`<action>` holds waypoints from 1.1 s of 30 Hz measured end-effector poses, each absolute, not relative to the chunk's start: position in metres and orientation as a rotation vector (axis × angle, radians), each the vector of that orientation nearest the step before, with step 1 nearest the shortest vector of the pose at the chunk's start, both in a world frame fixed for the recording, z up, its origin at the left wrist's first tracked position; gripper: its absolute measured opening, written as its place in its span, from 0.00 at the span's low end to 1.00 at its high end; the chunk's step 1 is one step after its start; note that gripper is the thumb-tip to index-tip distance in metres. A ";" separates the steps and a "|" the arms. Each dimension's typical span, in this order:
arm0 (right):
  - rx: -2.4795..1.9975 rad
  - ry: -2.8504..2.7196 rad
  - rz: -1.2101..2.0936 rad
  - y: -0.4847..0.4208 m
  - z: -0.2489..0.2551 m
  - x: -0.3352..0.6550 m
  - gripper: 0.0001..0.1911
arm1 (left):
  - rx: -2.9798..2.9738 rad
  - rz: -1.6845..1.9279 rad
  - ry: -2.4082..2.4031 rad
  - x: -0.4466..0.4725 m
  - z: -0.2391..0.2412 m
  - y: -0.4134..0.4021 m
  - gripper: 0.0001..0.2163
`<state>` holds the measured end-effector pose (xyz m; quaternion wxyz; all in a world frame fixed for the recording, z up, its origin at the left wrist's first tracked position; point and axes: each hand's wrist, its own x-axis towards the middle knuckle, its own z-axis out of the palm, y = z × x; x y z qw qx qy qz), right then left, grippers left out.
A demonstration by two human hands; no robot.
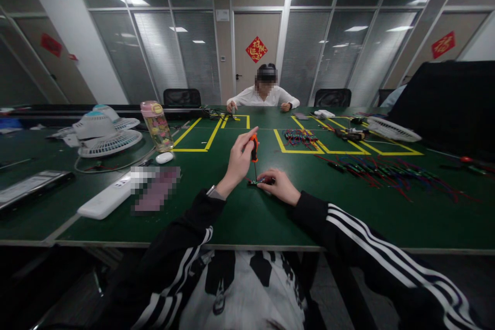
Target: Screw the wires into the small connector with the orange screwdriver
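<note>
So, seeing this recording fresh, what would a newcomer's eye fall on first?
Probably the orange-and-black screwdriver in the grip of the left hand, near the centre, pointing down at a small circuit board held on the green table by the right hand. After that, perhaps the red diamond-shaped sign on the far door and the boards with red and blue wires spread at the right.

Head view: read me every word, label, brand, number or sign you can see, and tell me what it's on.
"招", "进": red diamond sign on the middle door; its other characters are unclear.
"福": right-hand red sign.
Too blurred or small: left-hand red sign, wall plate.
No readable text: screwdriver, circuit board.
</note>
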<state>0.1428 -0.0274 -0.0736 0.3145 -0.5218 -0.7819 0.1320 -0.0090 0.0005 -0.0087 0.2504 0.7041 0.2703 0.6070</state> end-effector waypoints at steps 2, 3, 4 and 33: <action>-1.381 -2.059 0.351 -0.028 -0.073 0.143 0.08 | 1.858 1.582 0.676 -0.008 -0.009 0.002 0.16; -1.384 -2.057 0.353 -0.028 -0.073 0.143 0.08 | 1.858 1.589 0.678 -0.008 -0.009 0.002 0.16; -1.386 -2.056 0.355 -0.028 -0.073 0.143 0.08 | 1.879 1.622 0.701 -0.008 -0.009 0.002 0.16; -1.396 -2.053 0.356 -0.028 -0.073 0.142 0.09 | 1.927 1.723 0.836 -0.013 -0.006 0.006 0.15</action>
